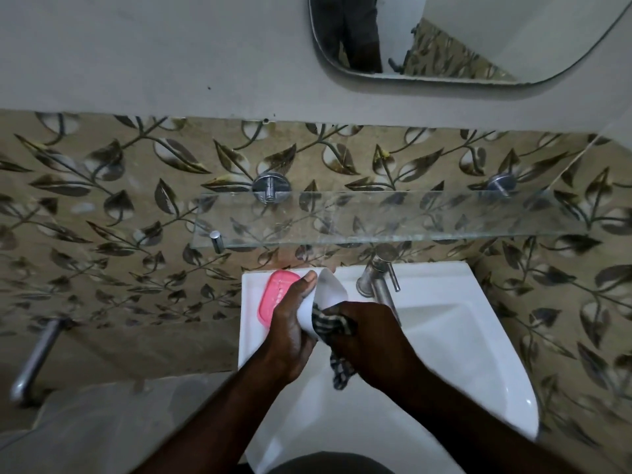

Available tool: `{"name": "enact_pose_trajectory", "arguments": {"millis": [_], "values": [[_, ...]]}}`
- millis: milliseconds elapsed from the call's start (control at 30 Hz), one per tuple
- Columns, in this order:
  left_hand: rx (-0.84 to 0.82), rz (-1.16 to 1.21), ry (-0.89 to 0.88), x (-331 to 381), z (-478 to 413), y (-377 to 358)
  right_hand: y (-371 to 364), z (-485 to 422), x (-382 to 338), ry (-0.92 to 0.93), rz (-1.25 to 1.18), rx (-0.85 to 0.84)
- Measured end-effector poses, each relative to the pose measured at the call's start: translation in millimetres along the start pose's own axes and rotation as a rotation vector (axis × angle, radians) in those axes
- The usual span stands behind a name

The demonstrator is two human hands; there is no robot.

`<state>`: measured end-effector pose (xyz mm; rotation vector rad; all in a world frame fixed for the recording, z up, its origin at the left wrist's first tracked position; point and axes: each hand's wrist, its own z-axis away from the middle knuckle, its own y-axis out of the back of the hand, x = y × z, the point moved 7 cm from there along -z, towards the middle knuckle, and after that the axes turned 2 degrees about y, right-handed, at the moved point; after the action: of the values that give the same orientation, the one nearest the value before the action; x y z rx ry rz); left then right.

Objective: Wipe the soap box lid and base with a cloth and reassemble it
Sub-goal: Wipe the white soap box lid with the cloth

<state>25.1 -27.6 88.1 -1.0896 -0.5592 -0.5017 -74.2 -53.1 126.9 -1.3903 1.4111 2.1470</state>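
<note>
Being steadied by the left hand (290,323), the white lid (328,292) is being wiped with the checked cloth (337,331) gripped in the right hand (369,336), the pink base (277,294) being left at ten o'clock on the sink (478,336).

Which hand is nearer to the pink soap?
Left. The left hand overlaps the soap's right edge, holding the white lid; the right hand is farther right with the cloth.
</note>
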Motion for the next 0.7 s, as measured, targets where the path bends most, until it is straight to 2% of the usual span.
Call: {"name": "enact_pose_trajectory", "arguments": {"millis": [100, 167, 233, 267, 333, 433, 467, 500, 533, 600, 633, 700], "values": [[-0.023, 0.001, 0.026, -2.8, 0.0, -6.0, 9.9, 6.7, -16.7, 0.057, -0.282, 0.198], [-0.049, 0.005, 0.068, -9.4, 2.0, -10.7, 19.7, 4.7, -30.8, 0.256, -0.106, 0.358], [-0.081, 0.000, 0.076, -11.3, 3.4, -15.3, 19.3, 2.8, -36.6, 0.446, 0.213, 0.466], [-0.085, -0.022, 0.069, -10.3, 4.7, -16.3, 15.6, -0.2, -34.3, 0.465, 0.391, 0.471], [-0.068, -0.052, 0.054, -11.6, 7.8, -11.6, 10.6, -6.3, -22.8, 0.384, 0.650, 0.438], [0.007, -0.109, 0.009, -14.0, 7.2, -1.2, 4.2, -10.6, -0.6, 0.185, 0.747, 0.229], [0.032, -0.105, 0.004, -15.8, 8.2, 1.9, 1.2, -10.4, 8.3, 0.113, 0.663, 0.090], [0.052, -0.083, 0.004, -17.3, 8.9, 4.6, -1.2, -6.9, 14.3, 0.041, 0.482, -0.046], [0.040, -0.052, 0.004, -17.6, 9.4, 2.7, -1.5, -1.2, 14.2, -0.016, 0.227, -0.105], [-0.012, -0.013, -0.012, -10.2, 10.4, -6.0, 0.9, 7.8, 2.5, -0.093, -0.255, -0.049], [-0.052, -0.009, -0.018, -4.7, 12.2, -14.7, 1.4, 10.4, -4.9, -0.096, -0.414, 0.022], [-0.123, -0.009, 0.024, -0.9, 13.3, -28.9, 10.8, 9.5, -23.2, 0.029, -0.424, 0.233]]}}
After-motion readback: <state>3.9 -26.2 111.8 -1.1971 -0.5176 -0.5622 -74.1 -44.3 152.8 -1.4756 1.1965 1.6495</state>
